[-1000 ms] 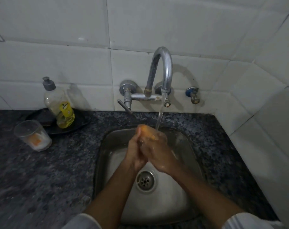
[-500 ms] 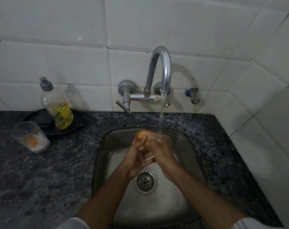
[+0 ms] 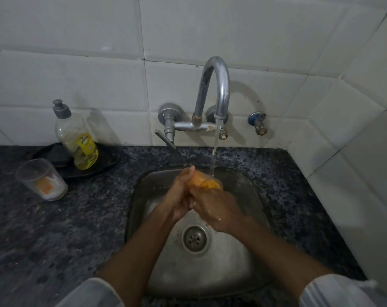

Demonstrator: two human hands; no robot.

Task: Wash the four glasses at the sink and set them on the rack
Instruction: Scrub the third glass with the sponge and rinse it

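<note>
Your left hand [image 3: 180, 196] and right hand [image 3: 214, 207] meet over the sink [image 3: 252, 209], fingers of both curled round an orange-tinted glass [image 3: 204, 181] held at twelve o'clock from the drain [image 3: 195, 238], right under the stream from the tap [image 3: 217, 85]. A second glass [image 3: 42, 179] stands upright on the counter [image 3: 55, 229] at nine o'clock from the sink, with the soap bottle [image 3: 77, 138] at one o'clock from it, on a dark tray [image 3: 104, 165]
</note>
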